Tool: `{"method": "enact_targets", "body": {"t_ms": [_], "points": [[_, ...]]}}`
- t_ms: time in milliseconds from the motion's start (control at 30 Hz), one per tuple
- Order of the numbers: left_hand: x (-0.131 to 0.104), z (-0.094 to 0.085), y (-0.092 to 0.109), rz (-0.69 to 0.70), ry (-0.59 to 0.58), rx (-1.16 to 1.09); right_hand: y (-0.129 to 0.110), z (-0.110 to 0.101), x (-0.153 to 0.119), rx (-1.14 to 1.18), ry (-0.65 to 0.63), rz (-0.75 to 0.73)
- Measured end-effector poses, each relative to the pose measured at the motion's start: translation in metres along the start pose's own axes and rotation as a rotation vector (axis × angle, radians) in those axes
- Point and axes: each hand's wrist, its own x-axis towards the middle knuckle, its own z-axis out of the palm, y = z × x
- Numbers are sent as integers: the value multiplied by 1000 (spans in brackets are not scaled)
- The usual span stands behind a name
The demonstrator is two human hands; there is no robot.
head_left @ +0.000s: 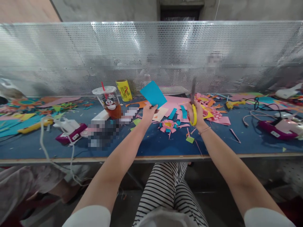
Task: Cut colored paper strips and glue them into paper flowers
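My left hand pinches the lower corner of a blue sheet of paper, which is raised above the table. Apart from it on the right, my right hand is closed round yellow-handled scissors. Their blades point up and away from me and look pressed together. Between and below my hands lies a pink and blue paper flower with a yellow centre. Cut blue strips and pink paper lie behind it. Pink fringed paper sits beyond my right hand.
A lidded cup with a red straw and a yellow packet stand at the left. Power strips with cables and yellow glue guns lie on both sides. A perforated metal panel closes off the blue table's back.
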Motion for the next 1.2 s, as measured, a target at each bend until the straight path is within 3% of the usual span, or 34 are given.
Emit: {"method": "enact_targets", "body": {"t_ms": [100, 200, 400, 633, 800, 1200], "points": [[-3, 1, 3, -9, 0, -40, 5, 6, -2, -428, -78, -221], [-5, 2, 6, 14, 15, -83, 9, 18, -6, -606, -236, -234], [-5, 2, 7, 52, 41, -195, 12, 25, -9, -611, -229, -216], [-11, 8, 8, -1, -92, -155, 4, 26, -12, -632, -319, -209], [-14, 10, 7, -20, -174, -99, 0, 28, -14, -628, -314, -160], [-13, 10, 6, -34, -220, -109, -3, 30, -12, -545, -325, -128]]}}
